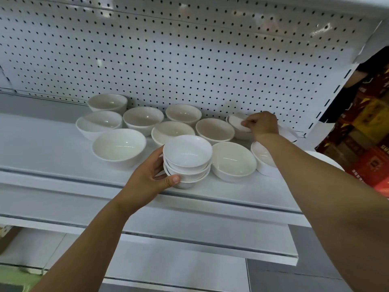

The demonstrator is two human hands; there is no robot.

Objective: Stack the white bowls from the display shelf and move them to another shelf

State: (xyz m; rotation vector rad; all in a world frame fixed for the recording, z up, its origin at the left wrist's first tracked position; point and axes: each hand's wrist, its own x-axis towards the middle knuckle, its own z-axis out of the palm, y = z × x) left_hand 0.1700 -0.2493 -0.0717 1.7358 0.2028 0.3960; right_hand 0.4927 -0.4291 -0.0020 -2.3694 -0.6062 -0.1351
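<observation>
**Three bowls stacked, most of the shelf yet to gather**

The job is in its early part. A stack (187, 161) of three small white bowls sits near the front edge of the shelf (52, 148), about the middle of its width, and seems to rest on the shelf rather than hang in the air. The left hand (151, 175) holds it from 8 o'clock: the thumb lies across the front of the lowest bowl and the fingers curl round the stack's left side.

At 2 o'clock from the stack, hard against the pegboard (189, 60), the right hand (263, 125) has its fingertips pinched on the rim of a back bowl (237, 123), which is tipped up. Whether this bowl lies inside another or only leans on it cannot be told. By the look of it, this is the fourth bowl being picked for the stack.

The loose bowls (119, 146) fan round the stack from 9 o'clock to 3 o'clock, roughly nine of them, some clearly wider than the stacked three. One at 3 o'clock is half hidden under the right forearm, and another may lie behind the right hand.

So what is done is three nested. What is left is to collect every loose bowl, perhaps in separate stacks by size, and then carry all of it off. Nothing has reached another shelf. A lower shelf (189, 239) shows at 6 o'clock, bare where it is seen.
</observation>
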